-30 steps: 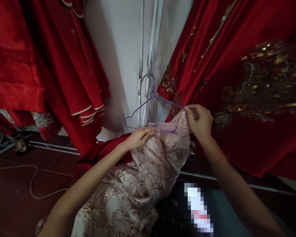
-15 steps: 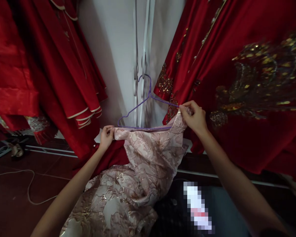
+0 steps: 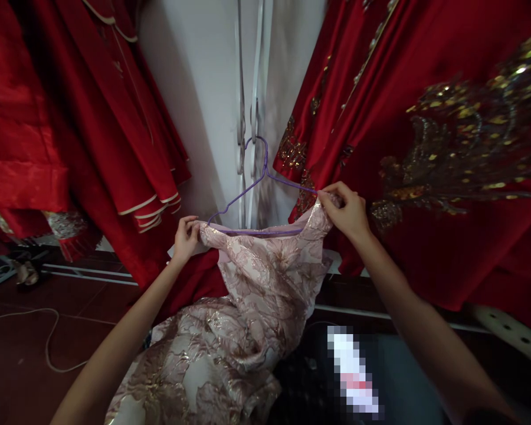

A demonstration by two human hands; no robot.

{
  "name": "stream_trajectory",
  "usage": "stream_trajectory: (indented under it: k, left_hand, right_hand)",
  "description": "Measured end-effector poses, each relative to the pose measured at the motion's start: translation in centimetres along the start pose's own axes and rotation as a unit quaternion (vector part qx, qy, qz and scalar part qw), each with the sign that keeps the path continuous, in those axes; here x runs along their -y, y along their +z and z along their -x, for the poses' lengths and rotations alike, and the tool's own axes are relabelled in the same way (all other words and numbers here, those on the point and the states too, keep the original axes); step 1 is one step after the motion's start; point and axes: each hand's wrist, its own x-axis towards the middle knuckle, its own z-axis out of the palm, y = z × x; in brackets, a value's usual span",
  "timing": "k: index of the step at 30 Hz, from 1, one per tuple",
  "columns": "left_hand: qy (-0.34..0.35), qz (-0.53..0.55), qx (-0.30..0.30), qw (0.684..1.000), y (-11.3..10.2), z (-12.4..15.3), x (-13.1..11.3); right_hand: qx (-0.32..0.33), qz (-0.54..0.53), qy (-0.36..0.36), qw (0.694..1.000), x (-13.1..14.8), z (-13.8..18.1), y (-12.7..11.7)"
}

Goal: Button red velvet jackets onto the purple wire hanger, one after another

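Observation:
A pale pink dress (image 3: 265,277) with a shiny floral pattern spreads from the middle of the view down toward me. Its neckline is around a purple wire hanger (image 3: 248,188), whose hook points up beside the white uprights. My left hand (image 3: 186,237) pinches the left shoulder of the dress, near the hanger's left end. At the other shoulder, my right hand (image 3: 346,211) is closed on the fabric and the hanger's right arm. The hanger's lower bar shows inside the neckline, while both its ends are covered by cloth or fingers.
Red garments (image 3: 84,118) hang at the left, and red gowns with gold sequins (image 3: 460,118) at the right. Thin white uprights (image 3: 240,71) stand against the pale wall. A cable (image 3: 48,342) lies on the dark red floor. A blurred bright patch (image 3: 353,372) is at lower right.
The left shoulder of the dress has come up over the hanger's left end, which was bare before. My left hand has moved slightly up; the right keeps its grip.

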Motion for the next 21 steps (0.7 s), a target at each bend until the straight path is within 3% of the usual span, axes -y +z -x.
stream_trajectory:
  k: [7, 10, 13, 16, 19, 21]
  left_hand:
    - [0.111, -0.025, 0.074, 0.991, 2.1, -2.3, -7.0]
    - [0.101, -0.021, 0.106, 0.989, 2.3, -2.6, -8.5]
    - [0.02, 0.013, 0.097, 0.995, 0.9, -2.7, -7.2]
    - [-0.097, 0.07, 0.082, 0.989, -1.6, -1.7, -4.2]
    - [-0.196, 0.038, 0.168, 0.965, -4.6, 0.8, -1.4]
    - [-0.203, -0.037, 0.256, 0.944, -6.6, 2.7, -0.2]
  right_hand:
    - [0.028, -0.106, 0.026, 0.994, -0.7, 1.0, 2.3]
    - [0.023, -0.129, 0.03, 0.991, -1.4, 1.2, 2.7]
    - [0.028, -0.131, 0.025, 0.991, -1.7, 1.2, 2.5]
    - [0.036, -0.127, 0.028, 0.991, -1.6, 1.1, 2.3]
    - [0.042, -0.128, 0.033, 0.99, -1.4, 1.2, 2.3]
    - [0.044, -0.134, 0.034, 0.989, -1.3, 1.2, 2.2]
